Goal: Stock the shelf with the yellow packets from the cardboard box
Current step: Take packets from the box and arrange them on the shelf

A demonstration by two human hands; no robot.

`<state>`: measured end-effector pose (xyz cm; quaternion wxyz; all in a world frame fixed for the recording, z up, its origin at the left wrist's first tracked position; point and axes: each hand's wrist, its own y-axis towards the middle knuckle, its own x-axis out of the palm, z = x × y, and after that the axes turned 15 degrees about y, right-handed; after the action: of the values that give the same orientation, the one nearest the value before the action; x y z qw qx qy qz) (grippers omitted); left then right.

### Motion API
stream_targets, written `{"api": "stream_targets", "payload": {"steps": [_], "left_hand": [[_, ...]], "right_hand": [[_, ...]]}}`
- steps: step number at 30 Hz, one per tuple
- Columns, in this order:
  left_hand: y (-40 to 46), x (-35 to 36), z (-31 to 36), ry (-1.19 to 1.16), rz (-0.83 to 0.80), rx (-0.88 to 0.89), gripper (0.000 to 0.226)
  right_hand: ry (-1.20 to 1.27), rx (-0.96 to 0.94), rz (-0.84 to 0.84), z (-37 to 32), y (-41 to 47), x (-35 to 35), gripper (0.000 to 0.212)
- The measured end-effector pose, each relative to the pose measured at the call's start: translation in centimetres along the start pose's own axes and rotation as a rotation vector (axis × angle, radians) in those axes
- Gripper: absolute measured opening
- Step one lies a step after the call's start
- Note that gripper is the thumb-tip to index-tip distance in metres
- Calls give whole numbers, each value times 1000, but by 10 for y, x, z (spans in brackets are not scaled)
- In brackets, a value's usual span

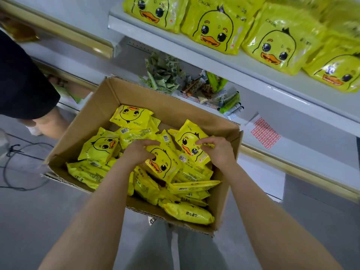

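Both hands' grip pinches glossy yellow packets, left (139,151) and right (218,151), inside corrugated cardboard box (97,110).

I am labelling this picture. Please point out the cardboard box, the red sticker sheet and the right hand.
cardboard box (101,106): head view, inner left wall.
red sticker sheet (265,133): head view, middle.
right hand (218,151): head view, back of hand.

Toward two o'clock the shelved yellow packets (331,22) blur and run off the frame. In the cardboard box (93,112), lower packets lie buried. A bystander (23,80) at nine o'clock is cut off.
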<state>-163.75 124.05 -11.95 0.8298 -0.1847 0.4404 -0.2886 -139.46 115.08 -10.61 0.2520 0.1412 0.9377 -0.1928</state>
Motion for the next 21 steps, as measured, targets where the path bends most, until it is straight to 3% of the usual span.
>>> {"api": "stream_targets", "payload": {"steps": [5, 8, 21], "left_hand": [[-23, -11, 19, -210, 93, 95, 52], [-34, -24, 39, -259, 124, 194, 49], [-62, -48, 142, -205, 190, 500, 51]], "right_hand": [[-4, -104, 29, -20, -8, -31, 39], [11, -201, 21, -32, -14, -57, 33], [170, -421, 169, -58, -40, -182, 35]]}}
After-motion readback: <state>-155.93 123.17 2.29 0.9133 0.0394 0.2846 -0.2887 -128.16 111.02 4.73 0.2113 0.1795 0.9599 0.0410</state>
